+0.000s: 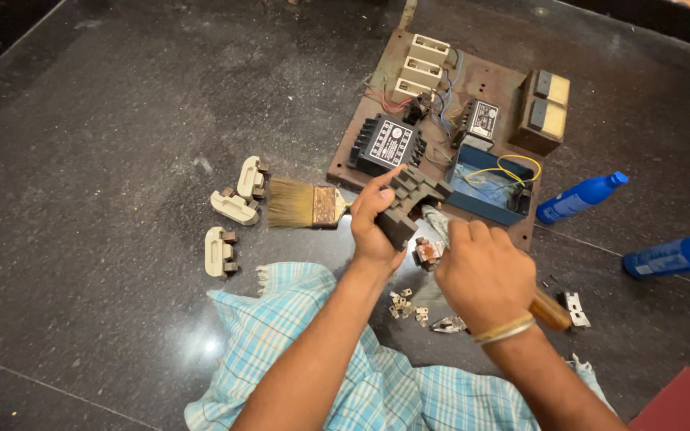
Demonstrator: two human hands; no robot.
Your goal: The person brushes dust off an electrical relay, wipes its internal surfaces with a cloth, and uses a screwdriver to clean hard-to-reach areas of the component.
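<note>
left hand [377, 219] grips a black switch block [410, 201]; right hand [485, 271] is closed around a cloth [438, 223] wiping it, paintbrush [307, 205] just beside on the floor [105, 144].

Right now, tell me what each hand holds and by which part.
The left hand grips a black ribbed block around its lower end. The right hand closes on a wooden-handled tool by its handle.

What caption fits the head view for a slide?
Left hand grips a black ridged block; right hand presses a cloth against it, beside a paintbrush.
</note>
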